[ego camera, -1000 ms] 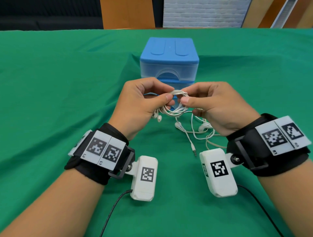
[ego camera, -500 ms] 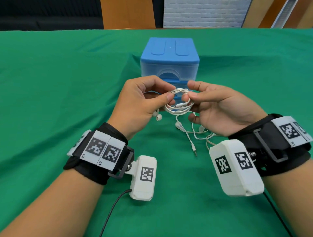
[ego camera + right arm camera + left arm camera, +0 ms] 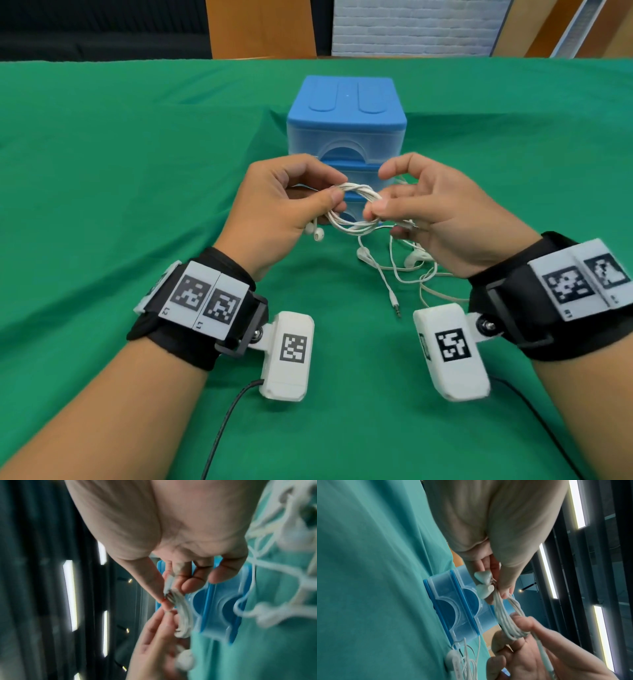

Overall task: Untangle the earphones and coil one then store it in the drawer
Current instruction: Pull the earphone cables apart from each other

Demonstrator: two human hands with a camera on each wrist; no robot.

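Note:
A coiled white earphone (image 3: 356,209) is held above the green cloth between both hands. My left hand (image 3: 284,202) pinches the coil's left side with thumb and fingers; its two earbuds (image 3: 317,233) hang below the thumb. My right hand (image 3: 428,212) pinches the coil's right side (image 3: 513,627) and holds the cable end against it. In the right wrist view the coil (image 3: 180,609) is blurred. A second white earphone (image 3: 400,270) lies loose on the cloth under my right hand, its jack plug (image 3: 396,306) pointing toward me. The blue drawer unit (image 3: 346,120) stands just behind the hands, drawers closed.
The green cloth (image 3: 137,171) covers the whole table, with a fold running back from the left of the drawer unit. Black cables (image 3: 226,421) trail from the wrist cameras toward the near edge. A brick wall and wooden panels lie beyond the table's far edge.
My right hand has turned back over the coil and moved its pinch along the right side, winding the cable end around. The left hand kept its grip and barely moved.

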